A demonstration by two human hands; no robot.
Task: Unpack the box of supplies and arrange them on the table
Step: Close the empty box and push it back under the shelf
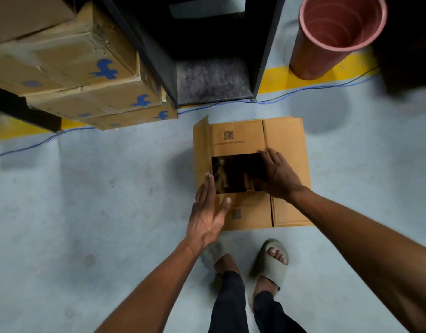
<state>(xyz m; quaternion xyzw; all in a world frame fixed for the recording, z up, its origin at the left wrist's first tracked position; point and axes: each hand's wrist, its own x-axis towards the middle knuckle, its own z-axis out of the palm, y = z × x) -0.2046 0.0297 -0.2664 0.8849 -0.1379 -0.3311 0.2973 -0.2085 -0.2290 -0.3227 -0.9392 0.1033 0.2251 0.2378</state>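
From the head view I count one open box (pixel 250 174) on the floor (pixel 99 200), two hands, three stacked cartons (pixel 82 75) at upper left, one pink bin (pixel 332 37) at upper right, and one blue cable (pixel 231 103) running along the yellow floor line (pixel 274 79).

The box is plain brown cardboard and sits on the floor just ahead of my two feet in grey slides (pixel 272 260). Its four flaps are folded outward; the far flap and the near flap each carry one small square code print. The square opening shows a dark inside, and I cannot tell what lies in it.

My left hand (pixel 210 212) is wide, fingers straight and together, its fingertips at the left edge of the opening, holding nothing. My right hand (pixel 279 175) is also wide, fingers spread and laid flat over the right edge of the opening and the right flap.

The cartons bear blue marks. A dark rack (pixel 159 56) stands behind the box
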